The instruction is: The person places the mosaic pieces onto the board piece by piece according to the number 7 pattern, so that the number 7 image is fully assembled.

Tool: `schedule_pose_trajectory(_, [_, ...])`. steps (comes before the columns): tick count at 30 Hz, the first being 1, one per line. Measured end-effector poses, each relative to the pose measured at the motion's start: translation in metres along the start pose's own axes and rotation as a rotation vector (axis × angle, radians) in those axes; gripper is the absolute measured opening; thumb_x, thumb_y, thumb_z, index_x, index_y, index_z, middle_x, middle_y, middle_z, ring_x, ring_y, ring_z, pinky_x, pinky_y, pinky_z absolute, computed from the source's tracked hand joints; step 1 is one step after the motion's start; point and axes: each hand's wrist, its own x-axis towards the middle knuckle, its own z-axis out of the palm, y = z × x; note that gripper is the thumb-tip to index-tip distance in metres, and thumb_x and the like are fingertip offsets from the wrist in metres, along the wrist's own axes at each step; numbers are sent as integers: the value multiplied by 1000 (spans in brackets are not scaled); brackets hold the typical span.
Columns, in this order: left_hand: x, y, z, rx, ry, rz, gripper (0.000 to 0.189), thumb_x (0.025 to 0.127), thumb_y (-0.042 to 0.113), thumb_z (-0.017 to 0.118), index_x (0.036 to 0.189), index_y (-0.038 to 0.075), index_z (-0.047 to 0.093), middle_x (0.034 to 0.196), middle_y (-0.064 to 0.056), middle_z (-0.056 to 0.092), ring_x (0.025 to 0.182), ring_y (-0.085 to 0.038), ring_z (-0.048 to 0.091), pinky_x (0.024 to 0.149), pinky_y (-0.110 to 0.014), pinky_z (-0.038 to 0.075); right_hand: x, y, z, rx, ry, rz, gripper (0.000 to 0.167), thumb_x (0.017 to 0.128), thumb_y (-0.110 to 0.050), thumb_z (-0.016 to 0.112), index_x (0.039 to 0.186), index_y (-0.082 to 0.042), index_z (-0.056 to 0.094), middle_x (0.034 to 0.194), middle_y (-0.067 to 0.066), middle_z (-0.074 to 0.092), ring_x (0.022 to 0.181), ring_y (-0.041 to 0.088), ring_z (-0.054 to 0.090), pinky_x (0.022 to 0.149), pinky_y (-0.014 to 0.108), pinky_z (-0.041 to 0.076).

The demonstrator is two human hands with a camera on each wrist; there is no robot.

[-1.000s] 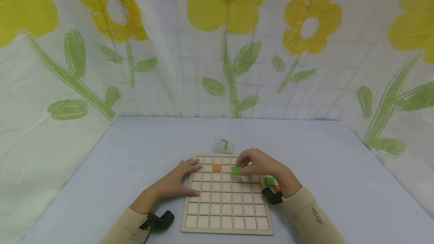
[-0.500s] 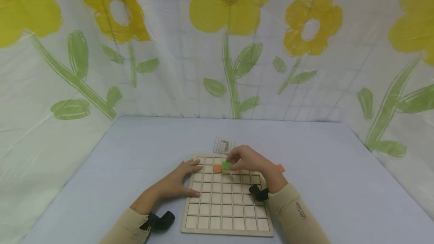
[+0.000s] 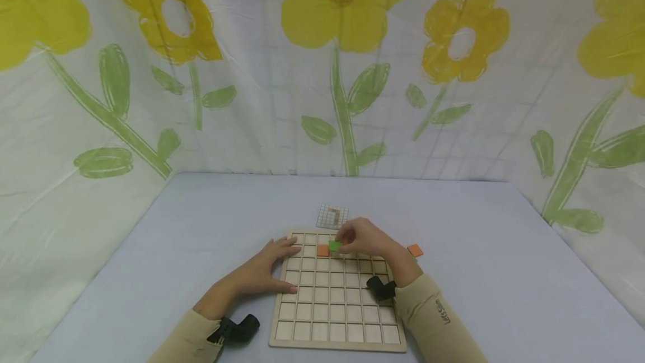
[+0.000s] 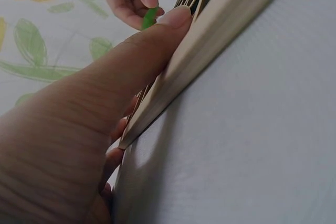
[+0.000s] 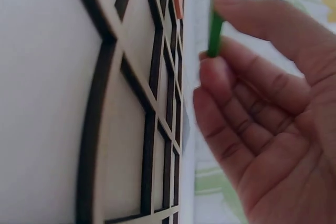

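A light wooden grid board [image 3: 327,312] with square cells lies on the table. My right hand [image 3: 368,238] pinches a green square tile [image 3: 334,246] between thumb and fingers, over the board's upper rows. In the right wrist view the tile [image 5: 215,22] is seen edge-on, held apart from the grid. An orange square tile [image 3: 322,250] sits in a cell just left of it. My left hand [image 3: 259,270] rests on the board's left edge, fingers spread, thumb on the rim; the left wrist view shows this thumb [image 4: 168,22] lying on the frame.
Behind the board lies a small pattern card [image 3: 332,215] with a grid and a brownish shape. On the table right of the board is another orange tile [image 3: 415,250], with a sliver of green by it, mostly hidden by my right forearm. A flower-printed curtain [image 3: 242,128] hangs behind.
My right hand has carried the green tile leftward across the board, to beside the orange tile; over the last half second it shifts only slightly. The left hand stays in place.
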Motion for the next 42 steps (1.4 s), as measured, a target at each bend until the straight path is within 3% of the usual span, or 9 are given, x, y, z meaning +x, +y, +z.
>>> schedule_pose_trajectory(6, [-1, 0, 0, 9, -3, 0, 88, 67, 52, 76, 137, 10, 45, 152, -11, 29, 144, -33, 16, 118, -53, 5, 0, 4, 5, -32, 13, 34, 14, 78, -15, 75, 89, -9, 68, 81, 1, 64, 71, 8, 57, 63, 22, 52])
schedule_pose_trajectory(42, [-1, 1, -3, -3, -13, 8, 86, 68, 51, 76, 137, 10, 45, 153, -12, 27, 144, -34, 14, 118, -54, 4, -1, 0, 6, -95, 29, 28, 17, 75, -16, 77, 88, -7, 70, 83, 1, 65, 74, 8, 57, 64, 20, 51])
